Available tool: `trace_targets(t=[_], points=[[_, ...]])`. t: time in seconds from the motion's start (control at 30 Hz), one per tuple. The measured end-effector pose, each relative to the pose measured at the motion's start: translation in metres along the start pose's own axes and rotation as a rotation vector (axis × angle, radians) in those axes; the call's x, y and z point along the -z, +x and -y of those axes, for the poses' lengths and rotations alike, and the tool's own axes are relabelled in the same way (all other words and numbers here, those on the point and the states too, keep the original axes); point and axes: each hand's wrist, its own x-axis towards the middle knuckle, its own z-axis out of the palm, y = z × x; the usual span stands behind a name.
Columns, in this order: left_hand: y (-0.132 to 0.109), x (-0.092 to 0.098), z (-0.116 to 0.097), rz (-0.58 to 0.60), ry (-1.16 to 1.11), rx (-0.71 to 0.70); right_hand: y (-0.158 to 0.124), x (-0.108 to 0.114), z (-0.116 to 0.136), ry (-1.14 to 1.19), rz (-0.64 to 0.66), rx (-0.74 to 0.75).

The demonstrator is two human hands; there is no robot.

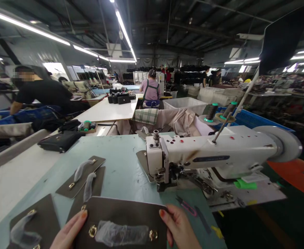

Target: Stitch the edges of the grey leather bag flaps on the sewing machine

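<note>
Between my two hands is a dark grey-brown flat panel (123, 209) with a plastic-wrapped handle (122, 233) fixed by gold rings. My left hand (70, 230) grips its left edge, thumb on top. At the right edge, my right hand (179, 224) pinches it with the thumb on the upper face. Similar panels with wrapped handles lie to the left: one panel (69, 181) near the table's middle, another (46, 211) at the lower left. Right of centre stands a white sewing machine (219, 147); a further panel (142, 162) is partly hidden behind its head.
Pink-handled thread snips (189, 207) lie below the machine, right of my right hand. Thread cones (211, 112) stand behind it. A black bag (60, 141) rests at the table's far left. Co-workers sit ahead, one person (152, 88) at a white table (107, 110), another person (41, 91) at left.
</note>
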Motion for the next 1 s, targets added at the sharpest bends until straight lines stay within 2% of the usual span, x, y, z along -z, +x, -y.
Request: trace_targets(t=[0.1,0.2,0.27,0.33,0.4,0.47,0.63,0.83,1.0], points=[[0.003,-0.007,0.013,0.018,-0.297,0.039,0.005,-0.012,-0.016,0.095,-0.117,0.022],[0.002,-0.037,0.037,0.102,-0.518,0.004,0.009,-0.027,-0.027,0.189,-0.161,0.009],[0.0,-0.066,0.054,0.168,-0.474,0.006,0.013,-0.034,-0.031,0.251,-0.145,-0.018],[0.002,-0.092,0.068,0.148,-0.305,0.014,0.017,-0.037,-0.033,0.268,-0.118,-0.037],[0.008,-0.11,0.074,0.129,-0.144,0.012,0.022,-0.034,-0.034,0.211,-0.116,-0.038],[0.021,-0.119,0.071,0.182,-0.037,0.02,0.029,-0.025,-0.032,0.118,-0.108,-0.04],[0.061,-0.133,0.048,0.38,0.124,0.049,0.047,-0.005,-0.027,-0.03,-0.039,-0.018],[0.089,-0.153,0.037,0.399,0.217,0.038,0.066,0.002,-0.028,-0.003,-0.071,-0.002],[0.101,-0.159,0.034,0.413,0.249,0.028,0.073,0.0,-0.032,0.042,-0.122,0.006]])
